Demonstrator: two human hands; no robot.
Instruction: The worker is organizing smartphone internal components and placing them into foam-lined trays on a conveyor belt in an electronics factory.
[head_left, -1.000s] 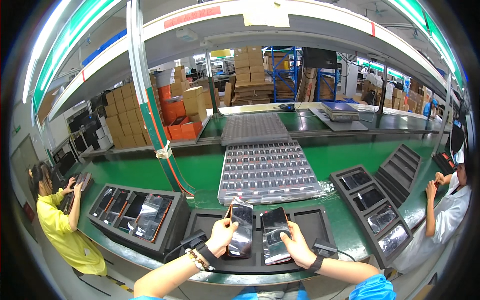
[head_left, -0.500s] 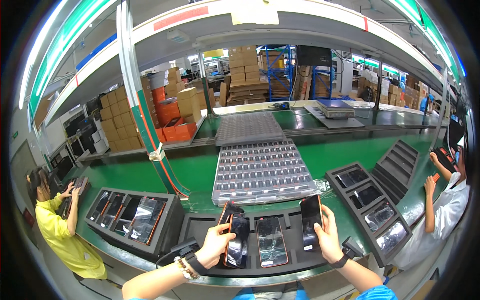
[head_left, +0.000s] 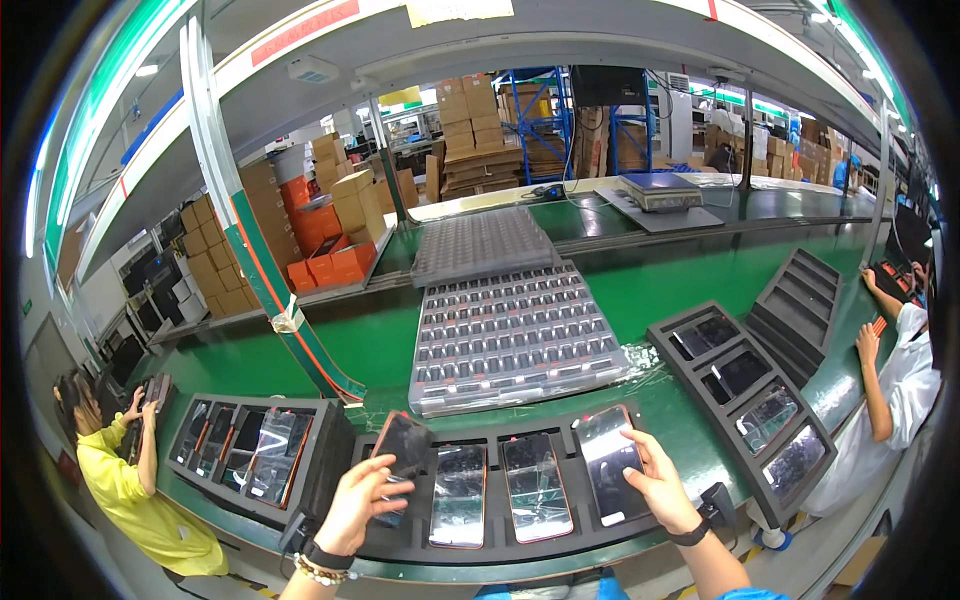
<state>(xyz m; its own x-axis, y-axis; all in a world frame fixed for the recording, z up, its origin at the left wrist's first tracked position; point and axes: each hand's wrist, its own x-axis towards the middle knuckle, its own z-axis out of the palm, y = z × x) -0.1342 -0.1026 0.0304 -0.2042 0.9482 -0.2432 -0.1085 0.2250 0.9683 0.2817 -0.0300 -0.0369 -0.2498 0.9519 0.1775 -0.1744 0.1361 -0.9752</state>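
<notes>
Green workbench (head_left: pixel 635 290), cartons (head_left: pixel 470 110) at twelve — and the foam tray (head_left: pixel 499 515) at six now seats two middle smartphones (head_left: pixel 458 495), up from one! Left hand (head_left: pixel 362 505) splayed at the seven-o'clock smartphone (head_left: pixel 405 440), grip unclear; right hand (head_left: pixel 660 485) pinches the five-o'clock smartphone (head_left: pixel 605 465).

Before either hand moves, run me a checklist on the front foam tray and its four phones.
1. Left hand gripping: cannot tell; its fingers overlap the leftmost phone.
2. Leftmost phone seated: not ok; its top overlaps the far rim of the front tray.
3. Inner-left phone lying in its compartment: ok.
4. Inner-right phone lying in its compartment: ok.
5. Right hand holding the rightmost phone: ok, thumb across its face.
6. Rightmost phone fully down: cannot tell from this angle.
</notes>
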